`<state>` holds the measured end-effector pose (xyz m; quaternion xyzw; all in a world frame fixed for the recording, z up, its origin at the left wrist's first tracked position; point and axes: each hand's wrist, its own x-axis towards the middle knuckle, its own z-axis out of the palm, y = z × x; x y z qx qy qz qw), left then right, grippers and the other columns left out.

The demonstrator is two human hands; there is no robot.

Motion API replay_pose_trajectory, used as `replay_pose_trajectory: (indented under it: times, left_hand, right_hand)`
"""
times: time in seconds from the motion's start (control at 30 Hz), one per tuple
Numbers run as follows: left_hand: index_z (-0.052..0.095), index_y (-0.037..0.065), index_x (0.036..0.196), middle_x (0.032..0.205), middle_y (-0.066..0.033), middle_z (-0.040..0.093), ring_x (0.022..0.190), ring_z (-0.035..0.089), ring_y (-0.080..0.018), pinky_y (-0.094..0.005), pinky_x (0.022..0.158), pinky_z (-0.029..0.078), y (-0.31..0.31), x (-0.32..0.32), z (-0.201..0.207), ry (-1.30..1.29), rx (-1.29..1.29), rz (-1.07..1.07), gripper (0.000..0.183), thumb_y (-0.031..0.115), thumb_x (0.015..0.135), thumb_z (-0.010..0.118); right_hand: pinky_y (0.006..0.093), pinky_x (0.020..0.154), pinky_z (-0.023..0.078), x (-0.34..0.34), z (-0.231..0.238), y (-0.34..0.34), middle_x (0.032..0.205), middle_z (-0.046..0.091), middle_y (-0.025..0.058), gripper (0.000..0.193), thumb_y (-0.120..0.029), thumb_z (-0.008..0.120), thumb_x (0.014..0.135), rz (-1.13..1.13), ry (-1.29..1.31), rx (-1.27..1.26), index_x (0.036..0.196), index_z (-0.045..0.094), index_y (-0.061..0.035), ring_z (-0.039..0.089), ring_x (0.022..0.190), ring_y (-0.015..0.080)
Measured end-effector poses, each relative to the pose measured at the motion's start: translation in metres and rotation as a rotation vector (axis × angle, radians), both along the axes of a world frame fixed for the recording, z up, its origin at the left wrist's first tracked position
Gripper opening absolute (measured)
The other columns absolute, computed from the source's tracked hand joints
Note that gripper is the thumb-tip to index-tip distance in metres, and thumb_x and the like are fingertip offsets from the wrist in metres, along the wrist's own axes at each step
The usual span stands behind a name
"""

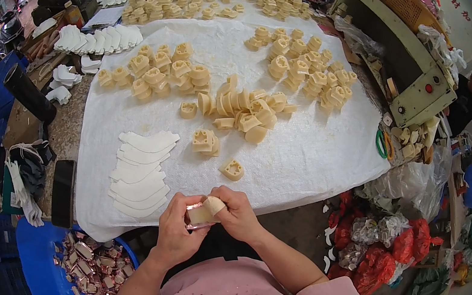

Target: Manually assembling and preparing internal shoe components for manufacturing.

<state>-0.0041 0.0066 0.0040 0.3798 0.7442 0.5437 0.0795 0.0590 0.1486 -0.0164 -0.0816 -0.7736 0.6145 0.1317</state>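
Note:
My left hand (175, 230) grips a small rectangular piece (199, 216) with a shiny pink metallic rim and a cream-coloured face. My right hand (239, 216) pinches a curved cream piece (214, 206) at the corner of the pink-rimmed one; whether the two are joined I cannot tell. Both hands are just off the near edge of the white cloth-covered table (319, 160). Closest to them on the cloth lies a hollow cream piece (233, 170), with a small stack of cream pieces (205, 142) behind it. Overlapping white curved sheets (141, 175) form a column on the left.
Several heaps of cream pieces (250, 113) spread across the table. A blue tub (32, 242) of pink metallic pieces stands at lower left. A black cylinder (30, 93) and a dark phone-like slab (63, 192) line the left edge. A green-grey machine (412, 91) is at right; people are in the background.

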Motion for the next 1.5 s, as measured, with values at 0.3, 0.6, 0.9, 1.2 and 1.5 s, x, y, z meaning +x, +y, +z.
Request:
replay_pose_trajectory:
  times: [0.3,0.6,0.9,1.2,1.5]
  left_hand:
    - [0.051,0.002,0.09,0.075,-0.0081,0.055,0.065,0.055,-0.0153,-0.0258,0.059,0.045,0.009,0.0,0.013,0.026,0.039,0.092,0.037,0.004,0.061,0.075]
    - [0.049,0.002,0.091,0.076,-0.0119,0.057,0.066,0.06,-0.0278,-0.0341,0.058,0.049,0.019,0.002,-0.01,0.201,0.037,0.271,0.044,0.006,0.059,0.078]
    - [0.049,0.0,0.091,0.077,-0.012,0.055,0.065,0.059,-0.0292,-0.0359,0.058,0.049,0.016,0.012,-0.016,0.229,-0.007,0.396,0.04,0.004,0.061,0.076]
    - [0.05,0.0,0.094,0.087,-0.0108,0.06,0.075,0.062,-0.0174,-0.0285,0.064,0.049,-0.001,-0.005,-0.017,-0.35,0.152,0.246,0.036,0.007,0.069,0.075]
    - [0.054,0.0,0.094,0.079,-0.0011,0.054,0.07,0.048,-0.0054,-0.0198,0.064,0.04,-0.021,-0.014,-0.016,-0.612,0.162,-0.112,0.026,0.021,0.084,0.066]
  right_hand:
    - [0.0237,0.067,0.045,0.0,0.001,0.01,0.087,0.057,0.0021,0.017,-0.018,0.049,0.093,0.214,0.028,-0.606,0.096,0.056,-0.0026,0.053,0.076,0.0089]
    - [0.0247,0.071,0.046,-0.006,-0.001,-0.008,0.091,0.058,0.0042,0.023,-0.022,0.044,0.096,0.005,-0.026,-0.685,0.099,0.056,-0.0018,0.054,0.082,0.0102]
    - [0.027,0.075,0.046,-0.005,-0.008,-0.023,0.094,0.06,0.0059,0.019,-0.014,0.046,0.093,-0.067,-0.022,-0.264,0.102,0.055,0.0002,0.056,0.086,0.0124]
    - [0.0259,0.076,0.043,-0.01,-0.014,-0.003,0.095,0.054,0.0033,0.036,-0.03,0.052,0.093,0.128,0.017,-0.576,0.116,0.053,-0.0025,0.05,0.083,0.0121]
    - [0.033,0.083,0.04,-0.014,-0.009,0.003,0.103,0.048,0.0077,0.029,-0.025,0.06,0.086,0.281,0.128,-0.092,0.105,0.053,-0.0049,0.046,0.093,0.0198]
